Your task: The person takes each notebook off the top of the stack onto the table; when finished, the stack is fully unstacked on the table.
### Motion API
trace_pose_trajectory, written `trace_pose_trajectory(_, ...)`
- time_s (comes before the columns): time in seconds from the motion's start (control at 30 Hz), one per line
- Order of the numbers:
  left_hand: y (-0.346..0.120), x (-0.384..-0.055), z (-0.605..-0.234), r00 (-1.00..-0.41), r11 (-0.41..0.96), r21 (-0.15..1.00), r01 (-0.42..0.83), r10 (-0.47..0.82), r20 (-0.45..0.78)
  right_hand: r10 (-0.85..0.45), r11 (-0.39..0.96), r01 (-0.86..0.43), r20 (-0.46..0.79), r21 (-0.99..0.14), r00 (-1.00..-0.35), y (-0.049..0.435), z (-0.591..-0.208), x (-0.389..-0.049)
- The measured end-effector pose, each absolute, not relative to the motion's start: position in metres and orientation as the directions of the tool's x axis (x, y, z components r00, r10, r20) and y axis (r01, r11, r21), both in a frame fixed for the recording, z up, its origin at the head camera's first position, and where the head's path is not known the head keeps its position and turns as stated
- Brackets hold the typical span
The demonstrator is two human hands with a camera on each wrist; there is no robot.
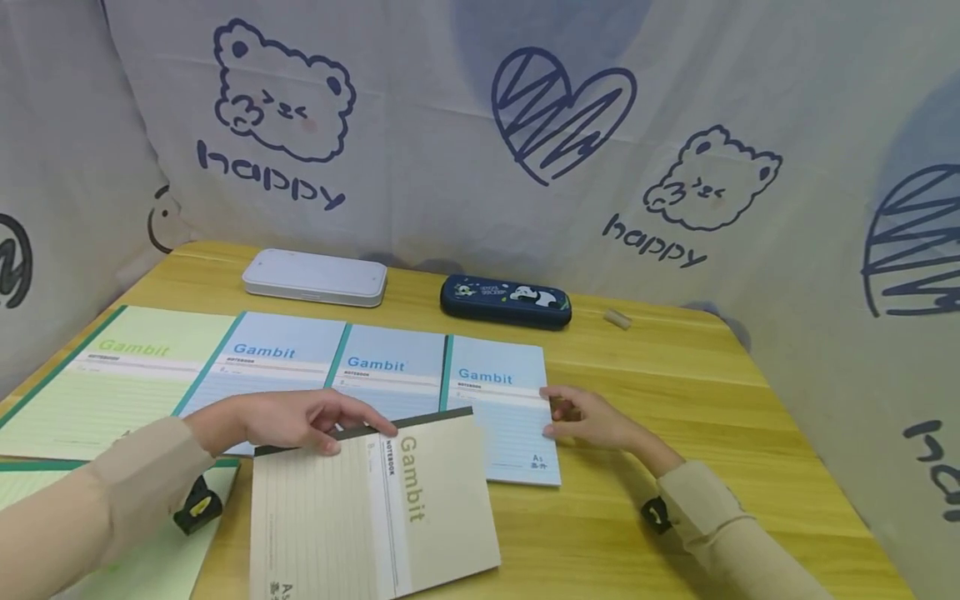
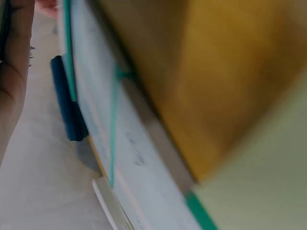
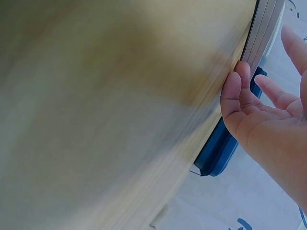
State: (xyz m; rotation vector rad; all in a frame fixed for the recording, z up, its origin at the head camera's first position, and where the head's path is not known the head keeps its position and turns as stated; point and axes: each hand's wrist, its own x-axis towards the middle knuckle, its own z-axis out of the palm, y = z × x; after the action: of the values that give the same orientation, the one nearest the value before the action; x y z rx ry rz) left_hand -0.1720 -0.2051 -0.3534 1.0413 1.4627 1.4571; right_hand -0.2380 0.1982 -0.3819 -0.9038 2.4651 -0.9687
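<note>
Gripping beige notebook (image 1: 375,508), loosely touching blue notebook (image 1: 506,408)

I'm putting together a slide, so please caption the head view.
Left hand holds a cream notebook; right hand touches the edge of a blue notebook.

Study-like corner, wood-grain table (image 1: 675,379), bear-printed cloth hangings (image 1: 435,167), panda pencil case (image 1: 495,302), Gambit notebooks (image 1: 498,417)

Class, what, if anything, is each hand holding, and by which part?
The left hand holds the cream notebook by its dark spine. The right hand only touches the edge of the rightmost blue notebook.
</note>
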Motion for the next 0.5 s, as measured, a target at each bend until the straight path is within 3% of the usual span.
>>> trace_pose_trajectory(0.27,-0.213,-0.165,-0.358,-0.399,0.197,0.976,0.091,0.905,-0.145,-0.679,0.555,-0.449,-0.070,-0.701,-0.730,0.198,-0.382,-0.238)
trace_pose_trajectory(0.5,-0.212,-0.160,-0.364,-0.387,0.287,0.954,0.088,0.892,-0.232,-0.675,0.554,-0.433,-0.078,-0.711,-0.734,0.197,-0.383,-0.237)
